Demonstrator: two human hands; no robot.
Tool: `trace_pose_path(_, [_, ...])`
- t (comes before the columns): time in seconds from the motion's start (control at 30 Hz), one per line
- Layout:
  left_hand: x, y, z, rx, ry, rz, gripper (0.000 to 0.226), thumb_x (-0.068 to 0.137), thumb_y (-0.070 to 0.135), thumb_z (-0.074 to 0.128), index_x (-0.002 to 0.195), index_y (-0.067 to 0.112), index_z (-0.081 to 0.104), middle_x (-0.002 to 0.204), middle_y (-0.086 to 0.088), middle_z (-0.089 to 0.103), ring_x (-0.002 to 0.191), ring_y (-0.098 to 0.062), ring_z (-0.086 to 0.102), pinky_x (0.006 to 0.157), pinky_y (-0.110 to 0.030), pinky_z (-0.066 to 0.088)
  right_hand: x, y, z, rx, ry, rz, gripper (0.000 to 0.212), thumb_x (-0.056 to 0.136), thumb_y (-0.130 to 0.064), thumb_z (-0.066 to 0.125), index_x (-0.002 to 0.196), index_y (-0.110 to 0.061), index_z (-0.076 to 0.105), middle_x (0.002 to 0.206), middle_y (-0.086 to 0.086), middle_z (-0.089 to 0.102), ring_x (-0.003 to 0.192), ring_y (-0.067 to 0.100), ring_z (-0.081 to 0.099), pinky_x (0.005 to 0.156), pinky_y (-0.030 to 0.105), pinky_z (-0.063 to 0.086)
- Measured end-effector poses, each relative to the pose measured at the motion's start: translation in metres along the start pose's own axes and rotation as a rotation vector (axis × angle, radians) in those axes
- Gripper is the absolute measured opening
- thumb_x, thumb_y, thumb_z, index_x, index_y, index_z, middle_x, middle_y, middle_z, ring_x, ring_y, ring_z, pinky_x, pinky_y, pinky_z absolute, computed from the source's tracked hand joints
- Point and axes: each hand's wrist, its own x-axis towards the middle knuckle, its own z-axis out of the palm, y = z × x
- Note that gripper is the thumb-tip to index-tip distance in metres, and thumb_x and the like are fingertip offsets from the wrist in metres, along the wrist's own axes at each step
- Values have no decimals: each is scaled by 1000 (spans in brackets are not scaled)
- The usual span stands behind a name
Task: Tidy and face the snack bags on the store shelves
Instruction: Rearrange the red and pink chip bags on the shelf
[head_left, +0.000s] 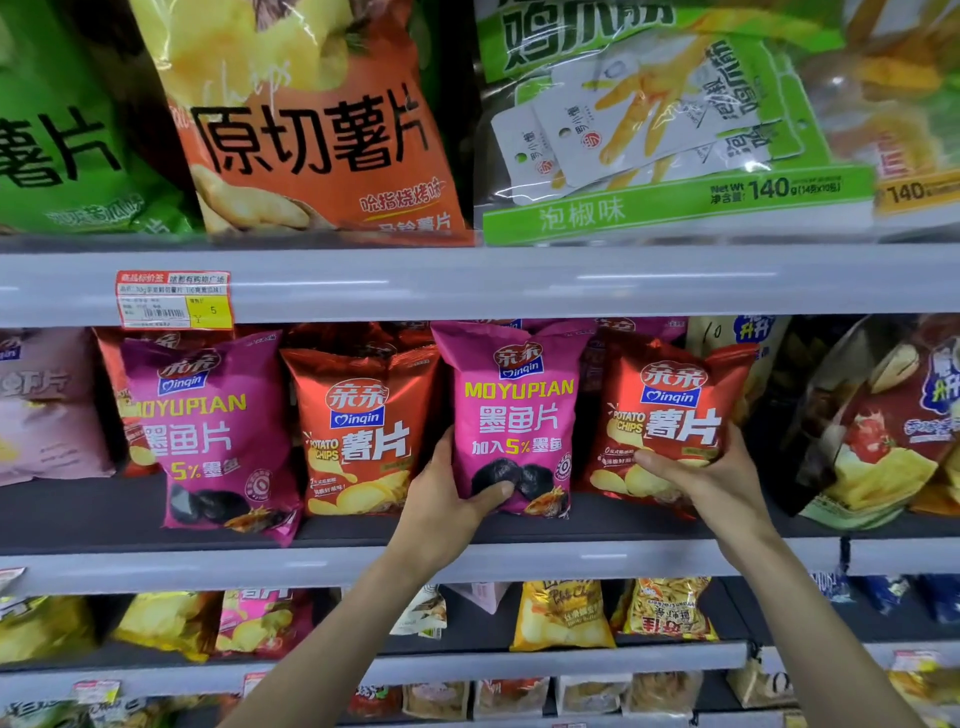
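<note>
On the middle shelf (363, 564) stand four small snack bags facing me. My left hand (447, 499) grips the lower left of an upright magenta Moyupian bag (514, 410), thumb across its front. My right hand (711, 467) grips the lower right of a red potato chips bag (670, 415), which leans slightly left. Further left stand another red potato chips bag (358, 431) and a second magenta bag (218, 436), tilted and closer to the shelf's front edge. More bags of the same kinds show behind them.
A pale pink bag (47, 405) sits at the far left, larger chip bags (883, 426) at the right. The upper shelf holds big orange (311, 119) and green (649, 130) bags above a price tag (174, 300). Yellow and pink bags fill the lower shelves.
</note>
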Motion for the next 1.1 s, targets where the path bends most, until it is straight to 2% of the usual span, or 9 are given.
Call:
trace_pose_path(0.1, [-6,-5,-5,24,-2,32,87,93,40,79,163,26,29,147,9,59,133,-10,59,114,-41,51,-9,-8,-12,38,45,-3,90,56,-33,96,135,-27,53,116,-7,73,105,11,71,90,34,56])
trace_pose_path(0.17, [-12,-10,-9,52,3,36,92,94,40,77,167,23,24,155,6,54,141,-13,54,117,-45,48,-16,-11,-21,55,49,12,96,54,-39,97,138,-26,52,119,-5,73,108,15,71,97,42,56])
trace_pose_path(0.27, [-25,-13,-16,159,7,60,92,95,39,77,168,20,24,156,5,53,142,-14,52,118,-42,47,-32,-20,-28,52,10,28,115,40,-57,102,140,-28,53,115,-8,76,105,14,74,94,42,57])
trace_pose_path(0.37, [-40,-10,-25,261,-5,115,77,96,38,75,162,24,39,143,9,59,131,-12,58,111,-37,51,-49,-30,-23,58,-35,19,126,26,-71,97,138,-30,55,110,-15,77,98,7,75,84,34,56])
trace_pose_path(0.5, [-55,0,-45,322,44,166,56,96,34,75,149,30,57,118,17,68,108,-4,67,97,-33,58,-66,-40,-9,112,-153,17,92,48,-46,97,130,-32,58,109,-11,78,97,8,76,88,38,59])
trace_pose_path(0.63, [-72,7,-66,263,179,169,42,94,24,77,135,31,68,113,22,67,97,3,70,81,-12,56,-83,-48,14,116,-266,31,117,25,-67,100,129,-31,60,113,-4,79,101,15,76,81,34,59])
trace_pose_path(0.77, [-83,6,-94,205,337,133,35,94,17,77,124,33,73,108,17,73,91,4,71,73,-12,55,-95,-56,49,129,-374,6,89,47,-43,96,127,-33,58,110,-9,79,99,12,76,78,29,58])
trace_pose_path(0.97, [-82,-13,-148,127,694,44,44,88,15,81,128,31,69,109,13,75,90,-1,70,84,-30,58,-109,-65,104,157,-455,8,80,61,-25,100,129,-32,58,110,-8,79,98,14,77,73,31,61])
trace_pose_path(1.1, [-57,-29,-181,146,834,-100,92,71,38,91,151,19,48,141,-12,54,131,-32,51,112,-45,41,-114,-76,129,168,-462,-31,69,66,-26,90,126,-31,57,106,-10,79,91,11,77,60,22,59])
